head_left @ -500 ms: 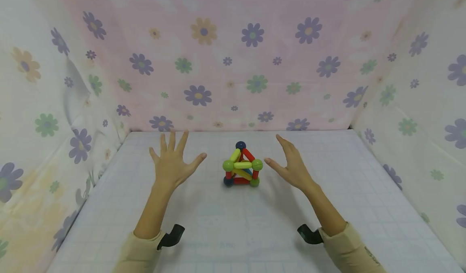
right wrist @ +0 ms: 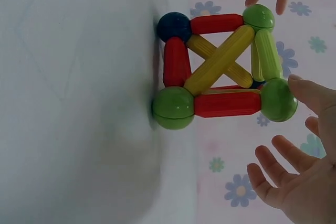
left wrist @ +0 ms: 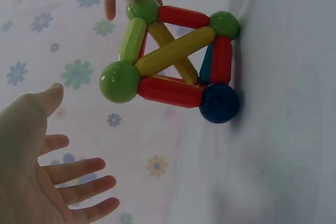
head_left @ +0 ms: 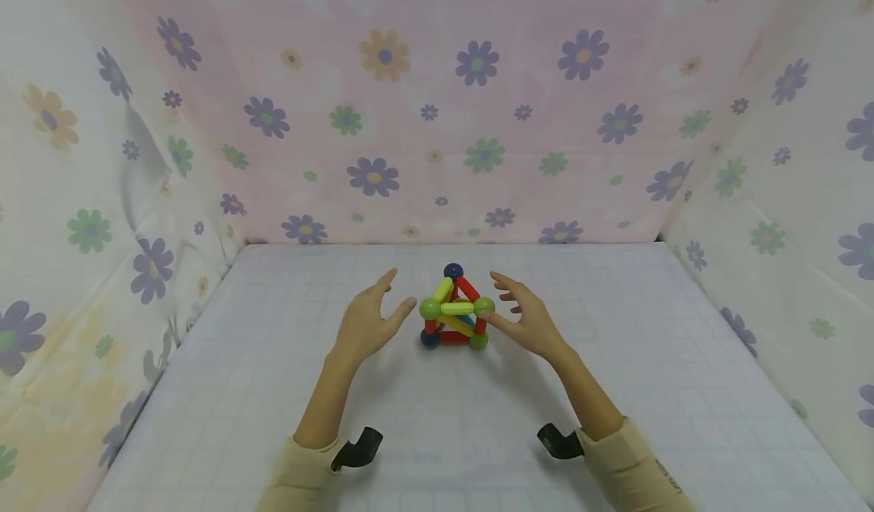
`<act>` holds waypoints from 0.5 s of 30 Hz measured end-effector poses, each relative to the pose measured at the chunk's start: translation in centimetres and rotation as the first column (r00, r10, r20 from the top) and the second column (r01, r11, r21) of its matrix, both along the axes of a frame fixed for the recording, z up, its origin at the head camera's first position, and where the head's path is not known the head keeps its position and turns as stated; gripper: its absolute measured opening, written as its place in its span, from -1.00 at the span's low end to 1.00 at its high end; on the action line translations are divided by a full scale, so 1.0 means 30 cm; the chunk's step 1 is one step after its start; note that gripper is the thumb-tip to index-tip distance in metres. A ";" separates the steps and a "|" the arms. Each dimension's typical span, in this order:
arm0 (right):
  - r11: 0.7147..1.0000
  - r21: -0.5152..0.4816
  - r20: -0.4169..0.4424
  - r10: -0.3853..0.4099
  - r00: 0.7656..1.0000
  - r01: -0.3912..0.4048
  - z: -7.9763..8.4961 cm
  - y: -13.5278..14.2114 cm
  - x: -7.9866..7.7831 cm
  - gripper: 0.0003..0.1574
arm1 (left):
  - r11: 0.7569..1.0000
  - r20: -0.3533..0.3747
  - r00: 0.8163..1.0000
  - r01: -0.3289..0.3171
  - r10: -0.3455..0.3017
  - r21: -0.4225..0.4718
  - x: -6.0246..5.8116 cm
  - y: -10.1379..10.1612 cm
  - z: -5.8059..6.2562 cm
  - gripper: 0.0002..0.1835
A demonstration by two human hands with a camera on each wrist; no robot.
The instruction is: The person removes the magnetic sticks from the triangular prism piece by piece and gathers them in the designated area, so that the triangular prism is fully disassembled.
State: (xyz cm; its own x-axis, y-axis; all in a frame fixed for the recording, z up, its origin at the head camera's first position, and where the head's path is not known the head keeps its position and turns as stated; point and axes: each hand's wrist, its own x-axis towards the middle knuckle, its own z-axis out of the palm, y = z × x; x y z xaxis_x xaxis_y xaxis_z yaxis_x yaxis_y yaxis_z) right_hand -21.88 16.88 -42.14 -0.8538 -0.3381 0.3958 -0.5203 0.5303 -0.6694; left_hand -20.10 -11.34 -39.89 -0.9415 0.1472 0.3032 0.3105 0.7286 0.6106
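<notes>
A magnetic stick-and-ball structure (head_left: 457, 309) stands on the table in the middle of the head view. Green and dark blue balls form its corners, joined by red, yellow and lime sticks, with a blue stick partly hidden inside. My left hand (head_left: 366, 324) is just left of it, thumb towards the upper left green ball (left wrist: 119, 82), fingers spread and holding nothing. On the other side my right hand (head_left: 532, 322) has its thumb tip right at the upper right green ball (right wrist: 279, 100). Its other fingers are loosely bent behind, around nothing.
The white table (head_left: 205, 391) carries a faint grid pattern. A pink flowered cloth (head_left: 437, 140) hangs behind it, and white flowered cloths (head_left: 785, 216) rise at both sides. Each sleeve has a black wrist camera mount (head_left: 358, 448).
Both hands have moved inward towards the structure, the left one farther and turning from spread flat to palm inward. The right thumb has come up to the green ball.
</notes>
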 end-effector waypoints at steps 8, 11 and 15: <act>0.996 -0.082 -0.008 0.030 1.000 -0.030 -0.026 -0.038 -0.001 -0.31 | 0.945 -0.020 0.989 0.143 -0.144 0.294 -0.030 0.062 -0.091 -0.46; 0.996 -0.085 -0.010 0.021 1.000 -0.021 -0.033 -0.048 0.001 -0.40 | 0.925 -0.041 0.985 0.171 -0.167 0.340 -0.029 0.078 -0.111 -0.50; 0.996 -0.084 -0.010 -0.001 1.000 0.000 -0.035 -0.053 0.005 -0.51 | 0.915 -0.044 0.981 0.190 -0.187 0.356 -0.030 0.099 -0.128 -0.54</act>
State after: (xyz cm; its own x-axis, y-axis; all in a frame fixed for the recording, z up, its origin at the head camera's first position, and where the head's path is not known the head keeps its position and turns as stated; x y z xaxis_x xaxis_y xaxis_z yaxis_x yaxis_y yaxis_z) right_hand -21.73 15.28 -43.20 -0.8499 -0.3031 0.4311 -0.5269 0.4722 -0.7067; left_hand -20.99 -8.37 -43.74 -0.9040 0.2018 0.3768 0.4271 0.3902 0.8157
